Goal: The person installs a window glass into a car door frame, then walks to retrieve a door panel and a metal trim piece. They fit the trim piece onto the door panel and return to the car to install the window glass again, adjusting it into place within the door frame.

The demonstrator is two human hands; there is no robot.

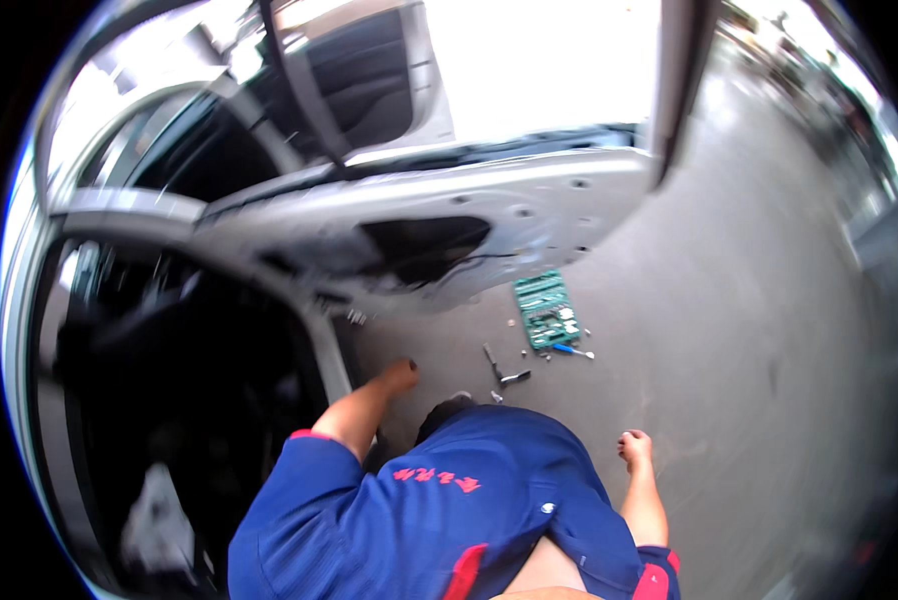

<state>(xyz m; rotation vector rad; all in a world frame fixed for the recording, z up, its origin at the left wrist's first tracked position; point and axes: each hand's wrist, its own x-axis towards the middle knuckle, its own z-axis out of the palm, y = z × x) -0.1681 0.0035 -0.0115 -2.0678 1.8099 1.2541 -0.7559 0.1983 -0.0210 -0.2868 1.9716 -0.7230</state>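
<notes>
My left hand hangs beside the car's door opening, below the inner side of an open silver car door. It is dark and smeared, so its fingers cannot be made out. My right hand is held out over the floor at my right side, its fingers curled closed. Whatever it may hold is hidden or too small to name. On the floor ahead lies an open green tool case with sockets in it. A blue-handled ratchet lies at its near edge. Closer to me rests a dark-handled tool.
The door's inside is bare metal with a large dark opening. At left is the car's dark interior, with a whitish plastic bag low inside. Small loose parts lie around the case. Grey floor stretches to the right.
</notes>
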